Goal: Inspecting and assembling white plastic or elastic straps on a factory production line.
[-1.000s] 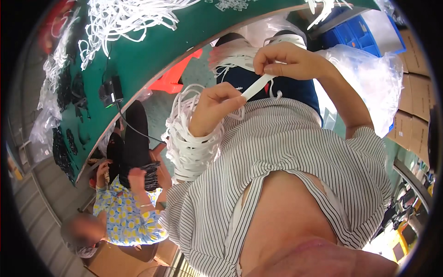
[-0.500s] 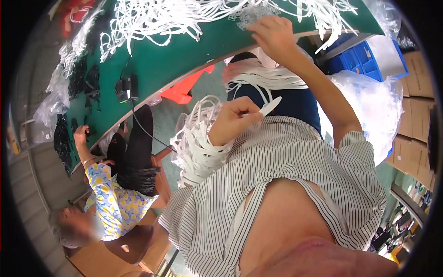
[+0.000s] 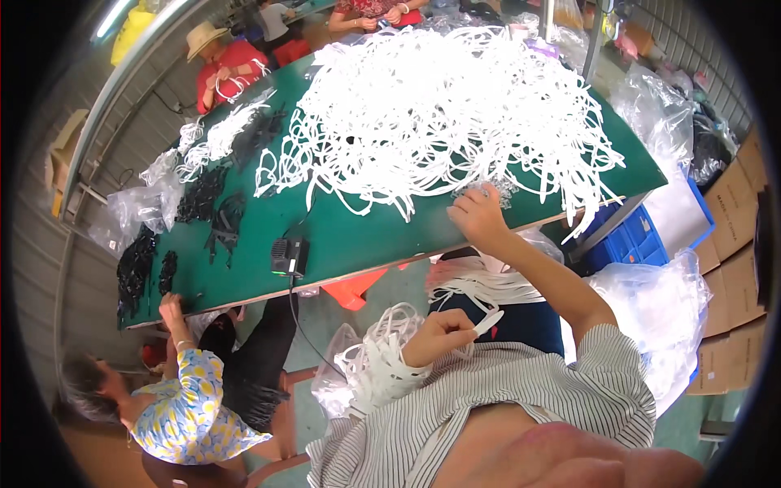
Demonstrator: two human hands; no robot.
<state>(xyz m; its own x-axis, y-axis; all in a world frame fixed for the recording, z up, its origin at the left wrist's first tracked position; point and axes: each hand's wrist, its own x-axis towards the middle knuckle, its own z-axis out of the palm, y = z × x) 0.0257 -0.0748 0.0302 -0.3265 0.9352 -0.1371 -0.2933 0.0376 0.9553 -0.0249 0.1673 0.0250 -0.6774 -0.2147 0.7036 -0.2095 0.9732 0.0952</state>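
Observation:
My left hand (image 3: pixel 439 335) is closed on a white strap (image 3: pixel 489 322), whose flat rounded end sticks out past the thumb and fingers. A thick bunch of white straps (image 3: pixel 389 362) hangs around my left forearm. More white straps (image 3: pixel 476 281) lie across my lap. At the table's near edge, my right hand (image 3: pixel 482 218) has its fingers bent together beside a small heap of clear plastic pieces (image 3: pixel 506 193). Whatever sits between those fingertips is too small to make out.
A large heap of white straps (image 3: pixel 439 114) covers much of the green table (image 3: pixel 358 236). A black corded device (image 3: pixel 289 257) stands near its edge. Black straps (image 3: pixel 137 272) lie left, by a seated co-worker (image 3: pixel 183 398). Blue crates (image 3: pixel 630 240) and cartons (image 3: pixel 732 285) stand right.
The view has tilted up, showing more of the table and people beyond it. My right hand stays by the clear pieces, its fingers more bent. My left hand still holds the strap.

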